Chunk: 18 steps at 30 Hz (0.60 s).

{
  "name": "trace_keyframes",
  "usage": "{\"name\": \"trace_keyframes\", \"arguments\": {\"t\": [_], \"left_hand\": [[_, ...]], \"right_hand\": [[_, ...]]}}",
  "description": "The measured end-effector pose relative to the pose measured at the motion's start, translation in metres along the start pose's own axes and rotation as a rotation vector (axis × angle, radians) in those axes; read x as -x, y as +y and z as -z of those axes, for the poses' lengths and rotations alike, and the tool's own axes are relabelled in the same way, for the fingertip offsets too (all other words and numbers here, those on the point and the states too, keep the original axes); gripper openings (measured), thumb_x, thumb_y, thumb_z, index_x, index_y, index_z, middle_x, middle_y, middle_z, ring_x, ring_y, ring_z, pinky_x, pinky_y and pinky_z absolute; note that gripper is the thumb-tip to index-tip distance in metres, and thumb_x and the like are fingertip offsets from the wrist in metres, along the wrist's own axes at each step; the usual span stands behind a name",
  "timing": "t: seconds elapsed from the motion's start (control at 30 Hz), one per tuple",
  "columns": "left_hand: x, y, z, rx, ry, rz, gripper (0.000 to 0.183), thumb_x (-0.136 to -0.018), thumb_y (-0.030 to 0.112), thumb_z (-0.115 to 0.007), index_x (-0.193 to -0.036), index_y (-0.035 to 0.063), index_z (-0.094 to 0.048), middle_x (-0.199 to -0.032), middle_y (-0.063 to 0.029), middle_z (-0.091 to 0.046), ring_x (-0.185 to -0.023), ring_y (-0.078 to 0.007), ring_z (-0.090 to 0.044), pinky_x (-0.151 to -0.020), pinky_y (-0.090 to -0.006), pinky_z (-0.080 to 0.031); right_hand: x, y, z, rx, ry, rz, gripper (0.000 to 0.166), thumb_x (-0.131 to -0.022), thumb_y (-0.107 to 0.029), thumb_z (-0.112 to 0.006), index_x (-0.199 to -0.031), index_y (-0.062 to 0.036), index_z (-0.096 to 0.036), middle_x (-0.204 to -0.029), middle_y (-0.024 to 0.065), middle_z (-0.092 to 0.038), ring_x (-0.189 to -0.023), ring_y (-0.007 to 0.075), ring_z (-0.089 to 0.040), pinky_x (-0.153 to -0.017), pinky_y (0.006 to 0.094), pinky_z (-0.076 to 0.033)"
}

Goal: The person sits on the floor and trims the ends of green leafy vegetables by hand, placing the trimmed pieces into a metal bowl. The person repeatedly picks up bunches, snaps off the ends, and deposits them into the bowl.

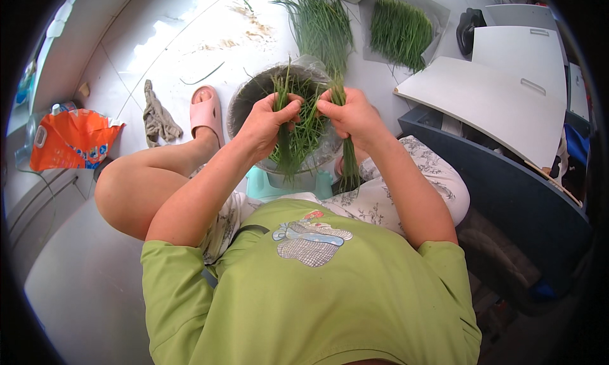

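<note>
Above a round bin (239, 109) lined with clear plastic, each of my hands grips a bunch of long green chives. My left hand (266, 122) holds one bunch (284, 150) upright between thumb and fingers, its ends hanging below the hand. My right hand (354, 113) is closed around a second bunch (350, 167), which hangs past the bin's right side. The two hands are slightly apart. Loose chives (308, 131) lie inside the bin between them. A mint-green plastic stool (259, 184) stands at the near side of the bin.
Beyond the bin, a heap of chives (319, 29) lies on the tiled floor, beside more chives (400, 31) on a plastic sheet. White drawer fronts (490, 98) lean over a dark cabinet (480, 184) at right. A grey cloth (159, 115) and an orange pouch (76, 136) are at left.
</note>
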State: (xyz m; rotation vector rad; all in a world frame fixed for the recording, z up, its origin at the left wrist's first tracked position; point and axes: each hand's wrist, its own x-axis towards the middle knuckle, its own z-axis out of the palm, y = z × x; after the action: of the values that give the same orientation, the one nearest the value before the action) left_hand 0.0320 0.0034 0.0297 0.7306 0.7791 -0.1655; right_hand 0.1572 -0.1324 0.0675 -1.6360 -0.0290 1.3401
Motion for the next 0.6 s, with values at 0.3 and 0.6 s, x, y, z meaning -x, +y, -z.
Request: {"name": "trace_keyframes", "arguments": {"t": [0.3, 0.6], "left_hand": [[-0.003, 0.004, 0.002, -0.023, -0.012, 0.026, 0.012, -0.085, 0.014, -0.065, -0.086, 0.0055, -0.056, -0.065, 0.0023, -0.047, -0.055, -0.0068, -0.040, -0.049, -0.0221, -0.031], [-0.003, 0.006, 0.003, -0.430, 0.392, -0.052, 0.013, -0.083, 0.012, -0.067, -0.088, 0.0065, -0.057, -0.065, 0.0046, -0.048, -0.048, -0.0040, -0.036, -0.041, -0.0204, -0.027]], "right_hand": [[-0.001, 0.004, -0.002, -0.011, 0.005, 0.001, 0.010, -0.080, -0.011, -0.064, -0.080, -0.0052, -0.056, -0.062, 0.0006, -0.053, -0.042, 0.0058, -0.039, -0.035, 0.0237, -0.028], [-0.003, -0.007, 0.010, -0.117, 0.134, 0.036, 0.011, -0.085, -0.012, -0.063, -0.085, -0.0044, -0.055, -0.061, -0.0027, -0.049, -0.040, 0.0035, -0.033, -0.035, 0.0218, -0.026]]}}
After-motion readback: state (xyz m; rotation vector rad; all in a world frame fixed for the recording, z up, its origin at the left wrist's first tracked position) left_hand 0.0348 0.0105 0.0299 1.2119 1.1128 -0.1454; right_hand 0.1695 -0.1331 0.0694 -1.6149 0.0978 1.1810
